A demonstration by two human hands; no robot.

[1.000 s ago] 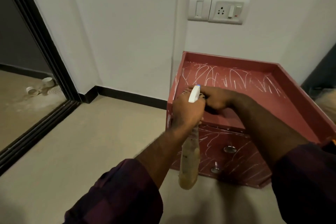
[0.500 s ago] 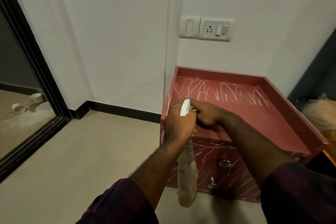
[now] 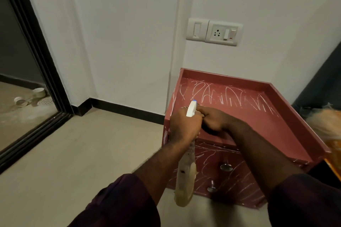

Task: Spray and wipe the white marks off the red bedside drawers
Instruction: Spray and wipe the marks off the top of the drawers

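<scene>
Doorway (image 3: 36,64) with a dark frame fills the left edge, and pale floor (image 3: 92,153) runs from it to the drawers. Just off the front left corner of the drawers, the left hand (image 3: 184,125) is wrapped tight round the neck of the spray bottle (image 3: 184,177), whose body hangs down in front of the scribbled drawer fronts. The right hand (image 3: 214,120) reaches across over the front edge of the top, fingers bunched at the bottle's white tip. They seem to pinch it, though the left hand covers part of that contact.

Over the last second only the view has lifted a little; both hands have stayed locked on the bottle in the same pose. My guess is the tip is still being set, so no spray has gone on yet.

The red drawers (image 3: 273,131) sit in the corner against the wall. White marks (image 3: 221,96) crowd the back edge of the top and cross both fronts around the two knobs (image 3: 226,167) – the wiping is all still to do. At the right edge lies something orange and fluffy (image 3: 328,127), perhaps a duster.
</scene>
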